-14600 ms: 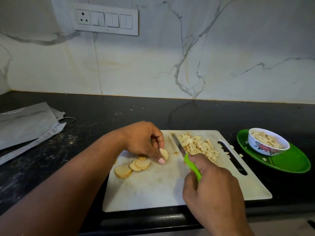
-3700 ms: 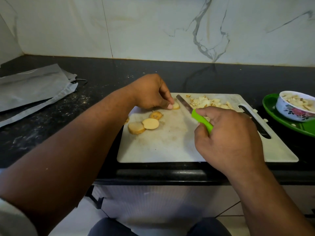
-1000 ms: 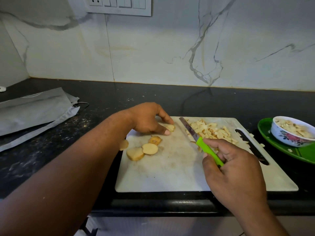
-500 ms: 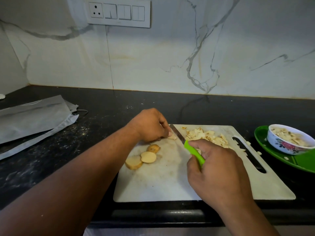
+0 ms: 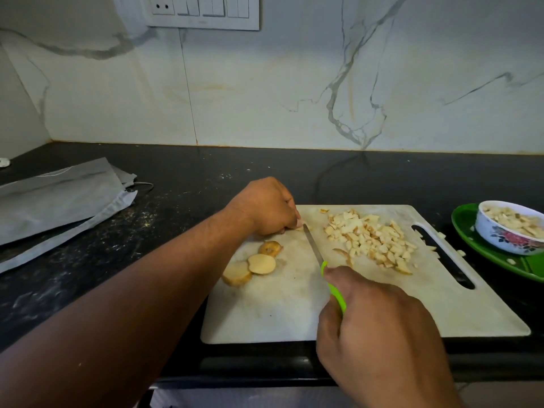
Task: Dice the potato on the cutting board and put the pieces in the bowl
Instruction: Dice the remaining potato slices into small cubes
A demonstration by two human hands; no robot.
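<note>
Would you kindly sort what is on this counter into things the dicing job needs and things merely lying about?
Belonging to the job:
white plastic cutting board
green-handled knife, gripped by the right hand
round potato slices
pile of diced potato
floral white bowl
left hand, holding a piece

Lying about:
grey folded cloth
green plate under the bowl
white wall switch panel

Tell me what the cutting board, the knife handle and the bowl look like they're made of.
Cutting board: probably plastic, matte white, scuffed and stained, with a moulded slot handle. Knife handle: likely plastic, a bright lime green, mostly hidden in the right hand; the blade looks like dull grey metal. Bowl: glossy white with a printed floral pattern, so ceramic or melamine; the look cannot settle which.
</note>
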